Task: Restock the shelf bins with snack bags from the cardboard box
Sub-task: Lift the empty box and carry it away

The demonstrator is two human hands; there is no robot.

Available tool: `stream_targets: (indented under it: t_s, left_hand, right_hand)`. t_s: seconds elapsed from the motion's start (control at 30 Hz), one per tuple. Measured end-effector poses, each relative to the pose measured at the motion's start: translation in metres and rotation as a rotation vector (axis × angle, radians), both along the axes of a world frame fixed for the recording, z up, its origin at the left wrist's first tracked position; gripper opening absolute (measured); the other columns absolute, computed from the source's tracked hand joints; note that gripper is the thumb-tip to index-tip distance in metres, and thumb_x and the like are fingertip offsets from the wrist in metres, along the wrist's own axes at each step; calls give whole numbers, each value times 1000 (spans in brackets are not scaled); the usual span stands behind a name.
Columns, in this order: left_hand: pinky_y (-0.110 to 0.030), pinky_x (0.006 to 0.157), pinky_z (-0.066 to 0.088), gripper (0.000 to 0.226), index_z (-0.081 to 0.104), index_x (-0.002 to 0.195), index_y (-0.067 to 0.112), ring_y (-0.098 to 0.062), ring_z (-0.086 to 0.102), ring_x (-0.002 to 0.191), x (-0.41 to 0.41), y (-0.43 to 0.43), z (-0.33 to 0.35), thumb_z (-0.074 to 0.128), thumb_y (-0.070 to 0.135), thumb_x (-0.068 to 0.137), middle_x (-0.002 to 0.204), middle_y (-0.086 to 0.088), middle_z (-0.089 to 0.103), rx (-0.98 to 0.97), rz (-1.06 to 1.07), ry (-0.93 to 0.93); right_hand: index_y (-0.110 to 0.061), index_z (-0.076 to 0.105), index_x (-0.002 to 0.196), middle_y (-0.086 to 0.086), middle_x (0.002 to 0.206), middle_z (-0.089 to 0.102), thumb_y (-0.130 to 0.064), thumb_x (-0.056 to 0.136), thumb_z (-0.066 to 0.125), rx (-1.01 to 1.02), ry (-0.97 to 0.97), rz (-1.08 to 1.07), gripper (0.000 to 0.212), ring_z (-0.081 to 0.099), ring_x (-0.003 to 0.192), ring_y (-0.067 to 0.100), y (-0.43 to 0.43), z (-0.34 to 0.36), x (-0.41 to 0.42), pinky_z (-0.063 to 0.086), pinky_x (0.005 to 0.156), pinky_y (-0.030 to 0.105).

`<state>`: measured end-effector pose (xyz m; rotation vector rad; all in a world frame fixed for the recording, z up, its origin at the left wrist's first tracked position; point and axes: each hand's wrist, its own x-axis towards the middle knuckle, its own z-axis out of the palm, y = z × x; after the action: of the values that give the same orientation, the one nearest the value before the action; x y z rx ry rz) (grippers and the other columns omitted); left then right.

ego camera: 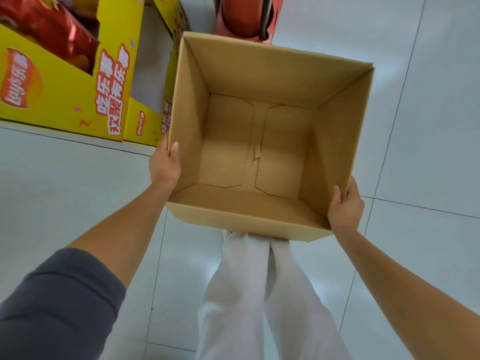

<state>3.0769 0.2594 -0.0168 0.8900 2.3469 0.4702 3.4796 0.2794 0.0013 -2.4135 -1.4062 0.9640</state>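
Holding the cardboard box (259,74) by its two side walls, the hands are set wide apart: the left hand (165,162) grips the left rim with its thumb hooked inside, and the right hand (345,206) clamps the near right corner the same way. The box sits in front of the person's legs, open side up, and it is empty — only its taped bottom flaps show.

By the look of it the unloading is finished. The near yellow shelf bin (59,92) up on the left holds red snack bags (52,29), while the narrower bin (145,118) beside it shows only a pale interior from this angle. The likely next move is to carry the empty box off or set it down — an even two-handed lift, keeping its left wall clear of the display just beside it.

Underfoot is a floor (428,126) of large pale glossy tiles. A red object (246,16) stands beyond the box; what it is cannot be told.
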Motion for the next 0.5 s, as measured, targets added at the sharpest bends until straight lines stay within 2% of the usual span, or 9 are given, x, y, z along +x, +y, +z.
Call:
stream_targets:
  t_s: [0.13,0.3,0.5]
  left_hand:
    - [-43,94,49,41,49,139,17,-32,58,114,-5,6,-8,38,36,104,127,-10,63,17,-14,26]
    - [-42,94,48,42,47,141,18,-32,57,116,-17,17,-9,38,37,104,129,-10,61,27,-26,14]
    - [-42,95,49,43,44,143,22,-33,57,117,-18,17,-10,36,39,104,131,-9,60,12,-18,2]
  right_hand:
    - [-19,41,142,6,111,65,-26,102,40,12,-9,7,41,58,89,21,4,-5,-5,52,86,39]
    - [-18,37,144,10,111,64,-24,102,40,7,-14,19,43,62,94,31,4,-6,-15,53,87,45]
    - [-16,33,146,12,109,64,-23,102,39,-13,-25,-2,45,61,94,33,5,-4,-20,51,85,42]
